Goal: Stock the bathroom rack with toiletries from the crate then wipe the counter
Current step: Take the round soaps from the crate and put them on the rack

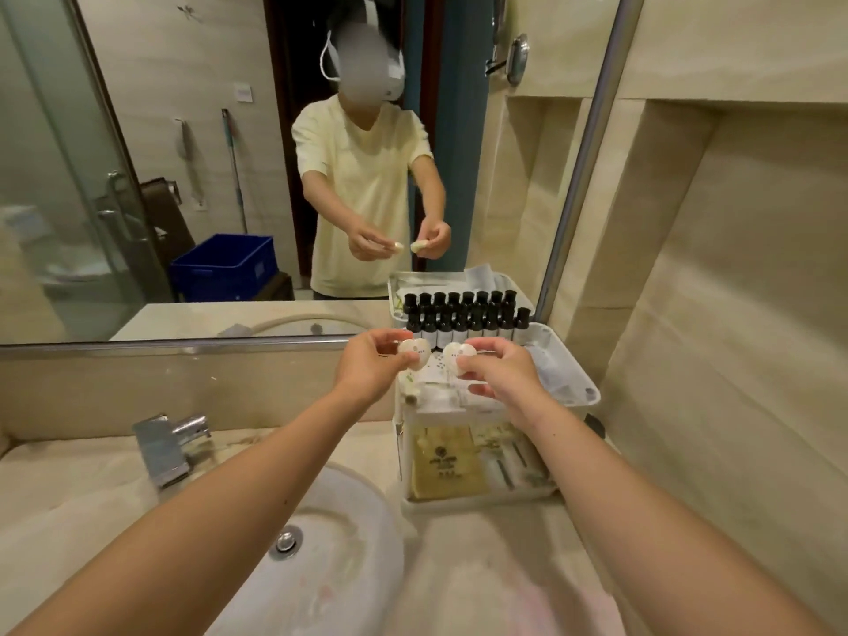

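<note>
So far left there's the tap [170, 445] by the sink [321, 566]; then the left hand [371, 369] pinching a small round white soap [414, 353], fingers curled shut on it; right next to it the right hand [502, 374] is pinching a second soap [456, 358] the same way; both held over the rack [587, 392], just in front of its row of black-capped bottles [465, 321]; crate [225, 268] only shows up in the mirror.

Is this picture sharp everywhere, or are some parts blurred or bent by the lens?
Head view: the wide-angle lens bends the mirror frame and stretches the forearms; the near counter is soft and blurred; the left hand, right hand and black-capped bottles are fairly sharp; lighting is warm and dim.
</note>
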Demonstrator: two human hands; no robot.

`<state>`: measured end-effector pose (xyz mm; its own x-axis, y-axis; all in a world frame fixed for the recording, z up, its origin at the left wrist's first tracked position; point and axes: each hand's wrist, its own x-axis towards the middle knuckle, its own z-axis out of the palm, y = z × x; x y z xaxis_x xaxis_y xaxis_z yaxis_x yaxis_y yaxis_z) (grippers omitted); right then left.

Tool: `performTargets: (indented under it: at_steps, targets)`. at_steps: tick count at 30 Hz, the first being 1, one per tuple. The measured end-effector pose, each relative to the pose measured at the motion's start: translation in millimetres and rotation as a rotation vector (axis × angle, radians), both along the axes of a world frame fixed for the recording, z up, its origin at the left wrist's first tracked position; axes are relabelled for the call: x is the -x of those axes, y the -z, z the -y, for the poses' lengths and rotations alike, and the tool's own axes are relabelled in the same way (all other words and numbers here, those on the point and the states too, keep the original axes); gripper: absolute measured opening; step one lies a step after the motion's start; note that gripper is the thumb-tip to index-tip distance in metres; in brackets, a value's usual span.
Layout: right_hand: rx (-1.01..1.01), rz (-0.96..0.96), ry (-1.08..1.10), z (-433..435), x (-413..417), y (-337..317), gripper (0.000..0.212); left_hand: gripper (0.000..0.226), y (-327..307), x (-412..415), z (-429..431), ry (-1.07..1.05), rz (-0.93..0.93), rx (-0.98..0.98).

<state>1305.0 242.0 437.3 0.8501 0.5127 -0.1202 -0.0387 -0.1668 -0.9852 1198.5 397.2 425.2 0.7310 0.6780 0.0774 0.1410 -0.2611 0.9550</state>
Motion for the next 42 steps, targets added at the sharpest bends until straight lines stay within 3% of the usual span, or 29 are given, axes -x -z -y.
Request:
performTargets:
  at_steps: [12,17,29,42]
  targets:
    - [0.29,0.216,-0.071,-64,-85,39,0.019,0.02,34,-85,-31,-0.171,-0.261,-0.263]
    - [0.396,0.259,-0.107,-74,-100,55,0.018,0.025,44,-98,-30,-0.237,-0.41,-0.47]
    - [0.677,0.441,-0.07,-86,-109,70,0.011,0.019,53,-106,-39,-0.262,-0.524,-0.952]
    - [0.717,0.533,-0.065,-81,-106,69,0.029,0.014,55,-103,-38,-0.25,-0.448,-0.792]
